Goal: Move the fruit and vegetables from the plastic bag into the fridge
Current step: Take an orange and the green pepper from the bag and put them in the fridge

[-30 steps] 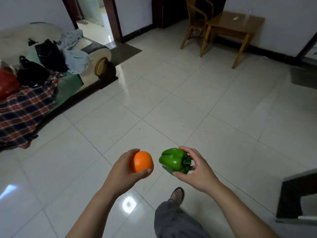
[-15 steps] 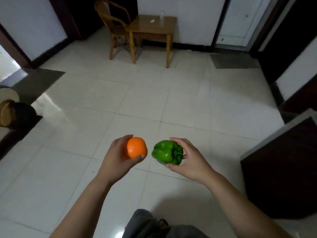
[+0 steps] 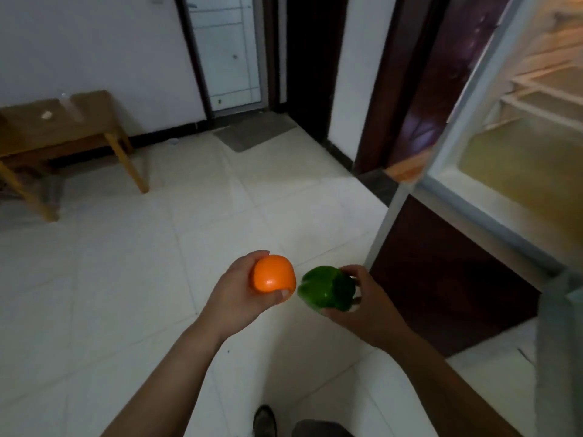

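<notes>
My left hand grips an orange in front of my body, thumb under it and fingers over the top. Beside it my right hand grips a green bell pepper from the right side. The two items nearly touch. At the right stands the open fridge, its lit white shelves and pale bottom compartment showing. The dark lower fridge door stands just right of my right hand. The plastic bag is out of view.
A wooden table stands at the far left by the wall. A grey doormat lies before a white door. A dark doorway is beside the fridge. Pale tiled floor spreads between. My foot shows at the bottom.
The view has swung right: the sofa and chair have left the frame and the open fridge has come in at the right. Both hands still hold the orange and the pepper.
</notes>
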